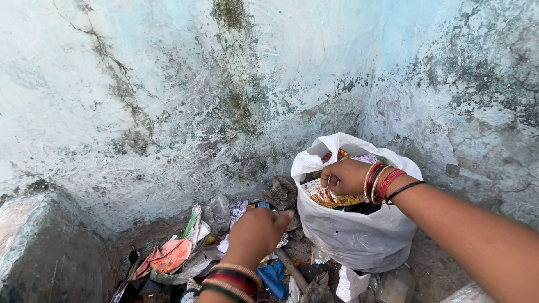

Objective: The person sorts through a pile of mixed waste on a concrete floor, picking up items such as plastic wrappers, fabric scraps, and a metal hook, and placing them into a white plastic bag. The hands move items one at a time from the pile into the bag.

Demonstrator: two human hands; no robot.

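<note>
A white plastic bag (359, 235) stands open on the ground in a wall corner, stuffed with wrappers. My right hand (343, 175) reaches into its mouth, fingers closed on a yellow and red printed wrapper (328, 197) at the rim. Several bangles and a black band circle that wrist. My left hand (259, 231) hovers low over the litter pile (224, 247) left of the bag, seen from the back, fingers curled downward; whether it holds anything cannot be seen.
Scattered litter lies by the wall: an orange wrapper (168, 255), blue plastic scrap (275, 278), grey cloth lump (281, 193), crumpled paper. Stained, peeling pale-blue walls (168, 101) meet at the corner behind the bag. A concrete ledge (39, 247) rises at left.
</note>
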